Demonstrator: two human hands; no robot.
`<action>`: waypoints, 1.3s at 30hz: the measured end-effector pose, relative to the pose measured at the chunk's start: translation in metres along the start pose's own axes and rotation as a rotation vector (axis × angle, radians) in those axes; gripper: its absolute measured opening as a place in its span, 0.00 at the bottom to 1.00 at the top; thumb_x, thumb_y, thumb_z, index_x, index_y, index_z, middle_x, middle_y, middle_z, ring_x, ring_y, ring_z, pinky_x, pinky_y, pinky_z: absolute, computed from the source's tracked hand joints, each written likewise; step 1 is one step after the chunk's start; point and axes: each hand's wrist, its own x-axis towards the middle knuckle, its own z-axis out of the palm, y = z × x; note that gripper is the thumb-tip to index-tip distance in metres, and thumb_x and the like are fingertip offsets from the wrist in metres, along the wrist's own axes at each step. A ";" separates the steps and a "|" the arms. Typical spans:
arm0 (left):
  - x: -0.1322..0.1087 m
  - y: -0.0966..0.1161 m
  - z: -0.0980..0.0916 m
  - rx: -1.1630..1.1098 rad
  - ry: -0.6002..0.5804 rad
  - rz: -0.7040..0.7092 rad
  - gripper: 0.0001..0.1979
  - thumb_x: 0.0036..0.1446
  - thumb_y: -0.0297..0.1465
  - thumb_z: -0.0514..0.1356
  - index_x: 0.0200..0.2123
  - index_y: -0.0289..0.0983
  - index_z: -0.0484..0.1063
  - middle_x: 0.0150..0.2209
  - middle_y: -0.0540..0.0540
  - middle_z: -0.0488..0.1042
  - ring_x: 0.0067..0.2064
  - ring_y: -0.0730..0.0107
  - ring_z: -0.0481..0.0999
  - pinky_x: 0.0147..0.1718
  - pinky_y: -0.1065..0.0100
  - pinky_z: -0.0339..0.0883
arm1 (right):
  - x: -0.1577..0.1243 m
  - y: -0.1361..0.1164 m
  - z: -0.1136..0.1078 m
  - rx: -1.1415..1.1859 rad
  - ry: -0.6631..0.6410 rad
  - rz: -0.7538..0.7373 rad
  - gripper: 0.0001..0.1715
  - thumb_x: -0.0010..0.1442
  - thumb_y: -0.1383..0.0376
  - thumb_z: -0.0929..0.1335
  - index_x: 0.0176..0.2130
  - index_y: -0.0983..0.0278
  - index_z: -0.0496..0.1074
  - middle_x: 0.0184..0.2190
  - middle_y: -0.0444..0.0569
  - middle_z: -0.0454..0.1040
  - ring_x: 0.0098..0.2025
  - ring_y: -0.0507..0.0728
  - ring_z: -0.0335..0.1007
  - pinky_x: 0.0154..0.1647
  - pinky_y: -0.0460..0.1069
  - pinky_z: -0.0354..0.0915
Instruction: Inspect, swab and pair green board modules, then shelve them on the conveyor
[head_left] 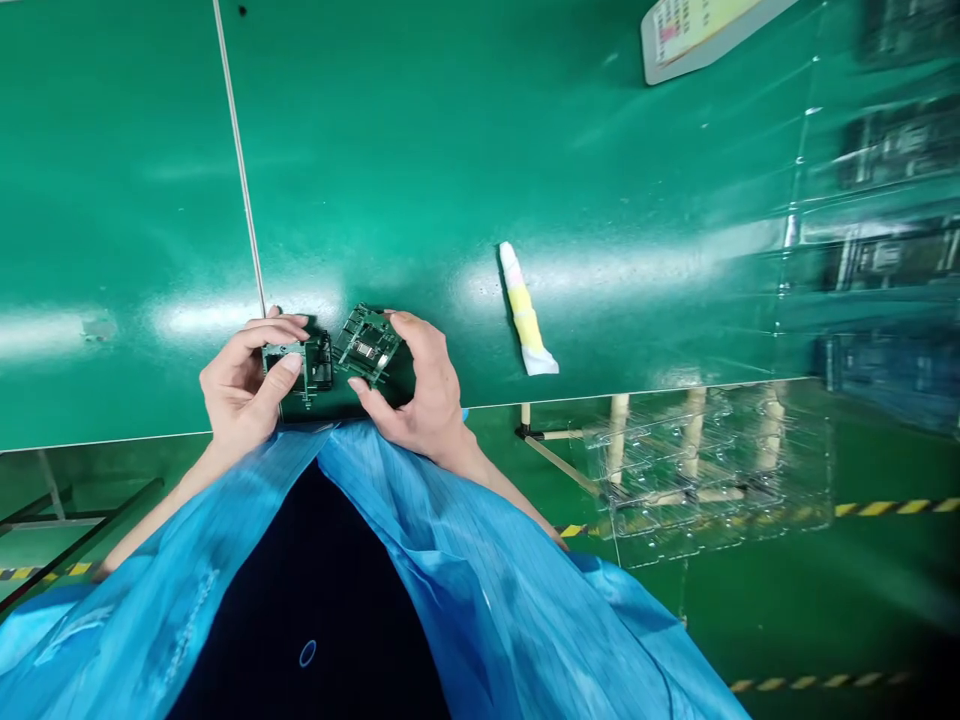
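Nearest the camera are an open blue jacket (pixel 510 600) and the dark top (pixel 300 600) under it. Beyond them, at the near edge of the green desk (pixel 450 150), the left grip (pixel 241 390) is closed around a dark framed part (pixel 298 368), thumb on its face and fingers over its far side. That part's sides run roughly away from the person; which axis is longer I cannot tell. Just right of it, the right grip (pixel 426 388) pinches a green circuit board (pixel 367 345) between thumb and finger. The board is nearly square and turned askew, its far edge slanting down to the right; it carries a small silvery piece, with thin dark prongs at its edges. Right of the right grip, well apart, lies a white-and-yellow wrapped stick (pixel 523 312), pointing away from the person.
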 end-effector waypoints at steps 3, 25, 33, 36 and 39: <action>0.001 -0.003 -0.003 -0.014 -0.025 0.020 0.10 0.57 0.30 0.69 0.43 0.43 0.80 0.41 0.47 0.82 0.49 0.61 0.81 0.61 0.55 0.69 | 0.000 0.000 -0.003 0.022 -0.008 0.003 0.37 0.62 0.61 0.69 0.66 0.62 0.54 0.57 0.61 0.73 0.59 0.67 0.71 0.56 0.65 0.73; 0.036 0.065 0.020 -0.169 -0.300 -0.068 0.08 0.61 0.27 0.64 0.43 0.42 0.79 0.45 0.44 0.81 0.49 0.61 0.81 0.47 0.61 0.77 | 0.037 -0.047 -0.033 0.175 0.017 -0.173 0.33 0.62 0.69 0.71 0.63 0.69 0.59 0.57 0.66 0.72 0.64 0.65 0.69 0.60 0.61 0.74; 0.031 0.062 0.020 -0.161 -0.212 -0.120 0.06 0.59 0.28 0.66 0.40 0.43 0.80 0.42 0.46 0.81 0.45 0.64 0.81 0.44 0.64 0.76 | 0.038 -0.044 -0.029 0.187 0.001 -0.194 0.31 0.64 0.70 0.68 0.63 0.67 0.56 0.60 0.65 0.71 0.65 0.63 0.68 0.59 0.60 0.75; 0.029 0.062 0.018 -0.176 -0.225 -0.120 0.07 0.60 0.28 0.65 0.41 0.42 0.80 0.43 0.46 0.81 0.47 0.63 0.80 0.46 0.64 0.77 | 0.036 -0.044 -0.028 0.225 -0.015 -0.167 0.32 0.64 0.69 0.69 0.64 0.67 0.56 0.59 0.63 0.71 0.65 0.63 0.67 0.60 0.60 0.74; 0.028 0.067 0.015 -0.123 -0.292 -0.085 0.12 0.59 0.27 0.66 0.47 0.42 0.78 0.47 0.44 0.80 0.51 0.62 0.80 0.51 0.63 0.76 | 0.034 -0.045 -0.027 0.276 -0.020 -0.119 0.33 0.64 0.68 0.69 0.65 0.66 0.56 0.60 0.62 0.70 0.65 0.62 0.67 0.62 0.60 0.72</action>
